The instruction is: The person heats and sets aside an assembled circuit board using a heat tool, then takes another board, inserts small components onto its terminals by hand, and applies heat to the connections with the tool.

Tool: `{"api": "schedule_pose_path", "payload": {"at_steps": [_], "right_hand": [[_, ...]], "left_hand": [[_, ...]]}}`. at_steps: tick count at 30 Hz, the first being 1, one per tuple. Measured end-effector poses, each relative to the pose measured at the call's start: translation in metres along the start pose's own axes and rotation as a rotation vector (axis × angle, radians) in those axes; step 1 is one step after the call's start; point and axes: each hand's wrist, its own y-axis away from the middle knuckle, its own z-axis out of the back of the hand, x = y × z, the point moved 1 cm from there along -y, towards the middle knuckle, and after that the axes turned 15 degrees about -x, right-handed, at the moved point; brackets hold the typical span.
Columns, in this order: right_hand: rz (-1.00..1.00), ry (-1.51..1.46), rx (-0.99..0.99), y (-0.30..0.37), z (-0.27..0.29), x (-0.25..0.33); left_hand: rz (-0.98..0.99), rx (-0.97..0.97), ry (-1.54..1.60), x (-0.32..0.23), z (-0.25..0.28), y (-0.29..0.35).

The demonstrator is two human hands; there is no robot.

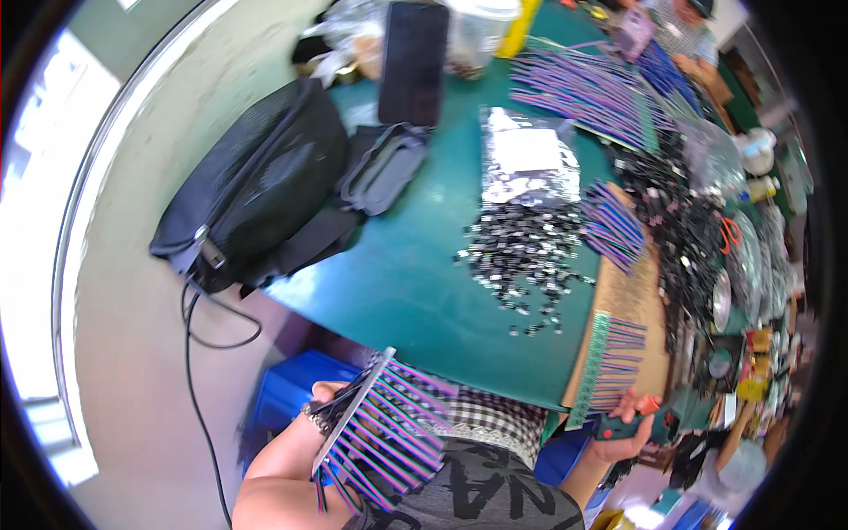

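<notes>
At the lower left, my left hand (328, 392) is closed around black leads at the back of a long grey strip (356, 412). Rows of pink, green and dark wires (399, 427) fan out from that strip over my lap. My right hand (629, 426), at the table's near right corner, is wrapped round a dark green hand tool (617, 429) with red parts, its exact kind unclear. Just beside this hand, a green slotted strip (590, 371) lies on a brown board (629, 296), with short purple-pink wires (620, 353) set along it.
A heap of small black connectors (526, 256) spills from a clear bag (530, 159) on the green table (411, 274). Wire bundles (583, 93) and black cables (689, 238) lie rightward. A phone (413, 62) and black bag (265, 185) stand left. Co-workers sit at right.
</notes>
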Motion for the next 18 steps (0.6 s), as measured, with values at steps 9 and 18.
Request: {"api": "schedule_pose_path", "payload": {"at_steps": [9, 18], "right_hand": [[-0.128, 0.229, 0.125, -0.014, -0.03, 0.03], [-0.307, 0.242, 0.402, -0.027, -0.091, 0.002]], "left_hand": [[-0.381, -0.28, -0.018, 0.024, 0.008, 0.102], [-1.069, -1.1, 0.115, 0.135, 0.059, 0.222]]}}
